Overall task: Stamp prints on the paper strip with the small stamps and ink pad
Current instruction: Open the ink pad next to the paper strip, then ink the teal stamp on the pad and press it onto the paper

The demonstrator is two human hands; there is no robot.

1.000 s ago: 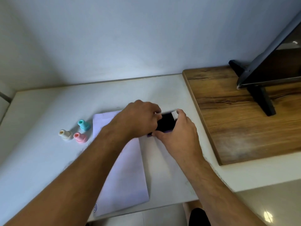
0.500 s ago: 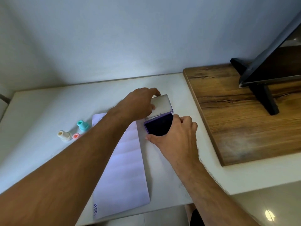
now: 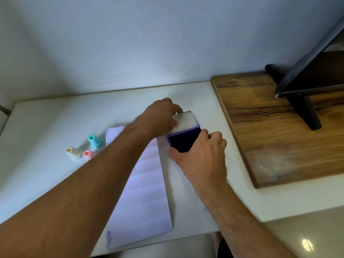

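1. Nearest the person, the paper strip (image 3: pixel 143 185) lies flat on the white table (image 3: pixel 42 127), running away from the front edge. One print already shows at its near left corner; the folded panels beyond look blank.
2. Both forearms reach across it. The left one crosses the strip's far part and hides that end.
3. The right hand (image 3: pixel 202 155) grips the ink pad (image 3: pixel 183 141) from the near side, thumb against its left corner and fingers curled over the right edge, steadying the base on the table just beside the strip.
4. A second ago the pad was shut between both hands; now its lid (image 3: pixel 188 119) is swung back and the dark ink surface is exposed, part of it covered by the right fingers.
5. The left hand (image 3: pixel 160 116) pinches the lid's left edge and holds it tilted up behind the base, where half a second ago it was already lifting.
6. That means inking can start: judged from here, the lid needs to be laid back or let go before a hand is free.
7. Farther left, three small stamps stand untouched, well apart from the pad: cream (image 3: pixel 74 152), pink (image 3: pixel 88 154) partly behind the left forearm, and teal (image 3: pixel 95 141).
8. A wooden board (image 3: pixel 270 131) with a monitor stand (image 3: pixel 305 108) sits to the right.
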